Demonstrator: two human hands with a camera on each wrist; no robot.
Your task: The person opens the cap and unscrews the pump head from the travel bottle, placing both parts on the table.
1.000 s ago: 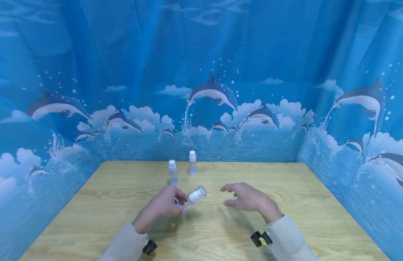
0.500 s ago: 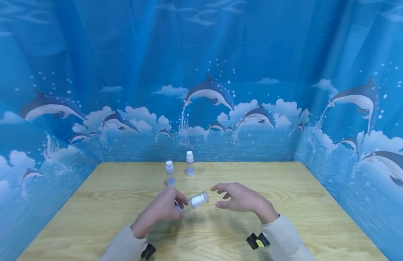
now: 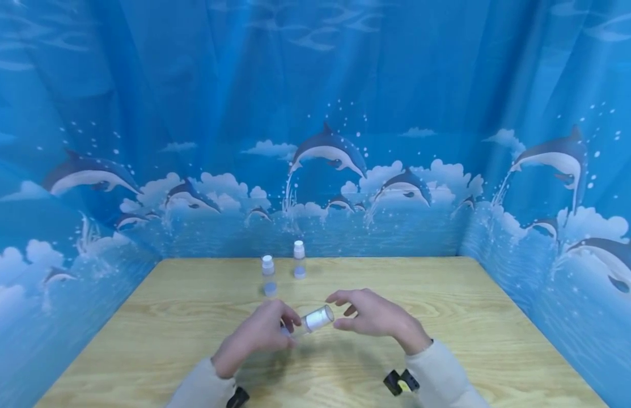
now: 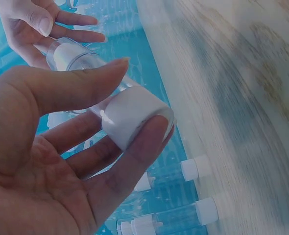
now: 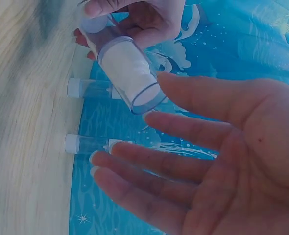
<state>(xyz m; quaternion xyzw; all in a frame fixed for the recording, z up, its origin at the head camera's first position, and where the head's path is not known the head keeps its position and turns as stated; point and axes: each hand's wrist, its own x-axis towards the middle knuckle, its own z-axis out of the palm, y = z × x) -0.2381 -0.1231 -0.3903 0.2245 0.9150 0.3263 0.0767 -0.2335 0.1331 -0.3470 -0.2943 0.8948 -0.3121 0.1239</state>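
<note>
My left hand (image 3: 264, 330) grips a small clear pump bottle (image 3: 317, 319) by its white base (image 4: 132, 115), thumb on one side and fingers on the other. The bottle is tilted above the table, its clear cap (image 5: 147, 98) over the white pump pointing at my right hand (image 3: 373, 317). That hand's fingers are extended, with thumb and index fingertips on either side of the cap's end; whether they touch it I cannot tell. Two similar bottles stand behind: a nearer one (image 3: 269, 277) and a farther one (image 3: 299, 260).
The wood-grain table (image 3: 407, 283) ends at a blue dolphin-print curtain (image 3: 325, 226) that closes off the back and both sides. A black wrist device (image 3: 401, 382) sits at the right cuff, and another (image 3: 237, 398) at the left.
The held bottle has swung to a flatter tilt, its capped end shifting right and down. My right hand has moved left, up close to the cap. The standing bottles have stayed put.
</note>
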